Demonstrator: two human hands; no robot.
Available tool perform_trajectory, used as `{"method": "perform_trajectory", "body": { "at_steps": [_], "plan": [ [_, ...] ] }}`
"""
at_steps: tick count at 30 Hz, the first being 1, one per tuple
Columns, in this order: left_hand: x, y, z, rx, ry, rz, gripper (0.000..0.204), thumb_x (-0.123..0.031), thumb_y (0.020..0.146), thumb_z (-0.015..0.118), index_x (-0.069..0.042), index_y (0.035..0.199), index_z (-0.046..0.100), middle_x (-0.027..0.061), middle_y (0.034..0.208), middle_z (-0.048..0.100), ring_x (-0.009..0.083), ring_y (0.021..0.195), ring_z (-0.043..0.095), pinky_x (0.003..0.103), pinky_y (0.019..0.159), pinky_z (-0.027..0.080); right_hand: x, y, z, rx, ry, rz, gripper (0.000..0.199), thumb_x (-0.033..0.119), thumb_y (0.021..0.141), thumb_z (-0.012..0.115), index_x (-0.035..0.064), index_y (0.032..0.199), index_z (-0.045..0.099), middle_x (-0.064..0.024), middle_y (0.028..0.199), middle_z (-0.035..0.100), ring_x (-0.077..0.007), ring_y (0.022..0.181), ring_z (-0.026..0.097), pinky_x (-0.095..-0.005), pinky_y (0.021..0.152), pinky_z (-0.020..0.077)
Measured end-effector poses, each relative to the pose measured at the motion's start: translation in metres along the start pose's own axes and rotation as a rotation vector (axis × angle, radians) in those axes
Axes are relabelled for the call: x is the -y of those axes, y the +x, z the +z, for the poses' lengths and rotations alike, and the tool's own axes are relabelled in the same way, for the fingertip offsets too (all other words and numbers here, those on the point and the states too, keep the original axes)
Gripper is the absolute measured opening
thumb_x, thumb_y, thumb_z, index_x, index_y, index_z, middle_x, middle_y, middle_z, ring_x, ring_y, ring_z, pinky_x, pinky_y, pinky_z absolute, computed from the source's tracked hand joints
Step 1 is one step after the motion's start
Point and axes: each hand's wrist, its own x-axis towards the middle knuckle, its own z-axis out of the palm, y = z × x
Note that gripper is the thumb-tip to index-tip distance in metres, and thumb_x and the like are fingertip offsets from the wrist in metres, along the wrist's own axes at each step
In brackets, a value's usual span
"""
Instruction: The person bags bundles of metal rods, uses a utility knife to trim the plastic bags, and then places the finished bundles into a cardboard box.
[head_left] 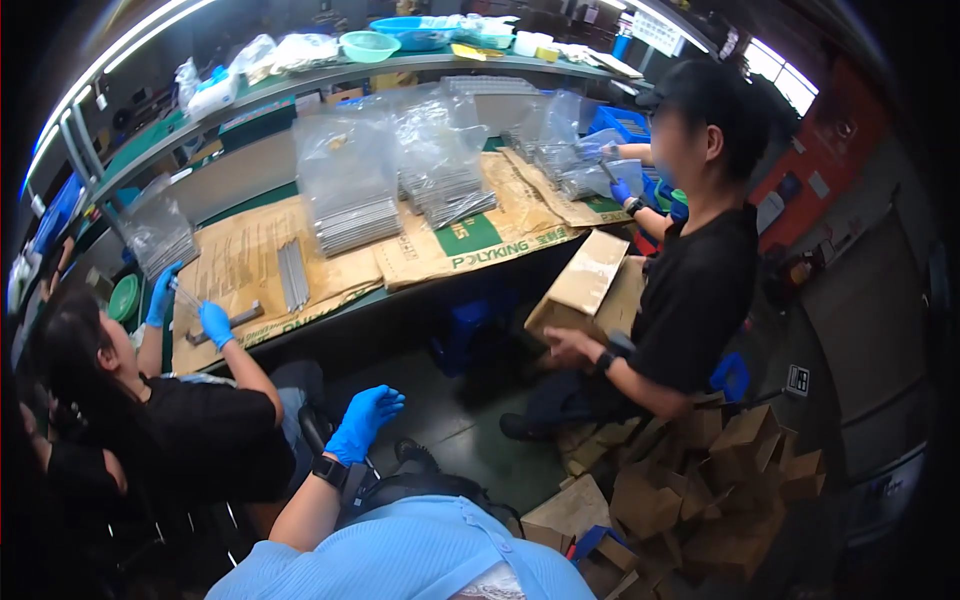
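Note:
My left hand (365, 422), in a blue glove with a dark watch at the wrist, is raised over the floor in front of my body. Its fingers are loosely bent, and I see nothing in them. My right hand is out of the picture. Beyond my left hand stands a workbench covered with brown paper sacks (345, 272). On it lie a small row of grey metal strips (293, 276) and stacks of similar strips (358, 228) partly in clear plastic bags (345, 165).
At left, a seated co-worker's gloved hands (214, 322) handle thin pieces. At right, a standing person carries a cardboard box (590, 270); another's gloved hands (622, 190) work behind. Open cartons (650, 495) pile on the floor at lower right. A shelf (300, 85) spans the bench.

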Motion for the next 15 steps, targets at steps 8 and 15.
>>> {"method": "perform_trajectory", "body": {
  "at_steps": [8, 15],
  "plan": [
    [0.018, -0.048, -0.048, -0.162, -0.056, 0.046, 0.02, -0.023, 0.086, 0.051, -0.006, 0.088, 0.059, 0.0093, 0.09, 0.062, 0.0213, 0.085, 0.06, 0.032, 0.079, 0.046, 0.05, -0.048, 0.022, 0.056, -0.257, 0.017, 0.018, 0.018, 0.074, 0.059, 0.0004, 0.073, 0.057, -0.0045, 0.058, 0.052, -0.0151, 0.049, 0.051, -0.0299, 0.043, 0.0396],
    [0.012, -0.053, -0.033, -0.055, -0.043, 0.104, 0.02, -0.025, 0.086, 0.051, -0.007, 0.088, 0.06, 0.0088, 0.091, 0.063, 0.0206, 0.085, 0.059, 0.032, 0.079, 0.046, 0.129, -0.063, 0.05, 0.288, -0.058, -0.26, 0.019, 0.015, 0.079, 0.059, 0.0018, 0.093, 0.057, -0.0081, 0.074, 0.059, -0.0156, 0.06, 0.056, -0.0289, 0.05, 0.0437]
  ]
}}
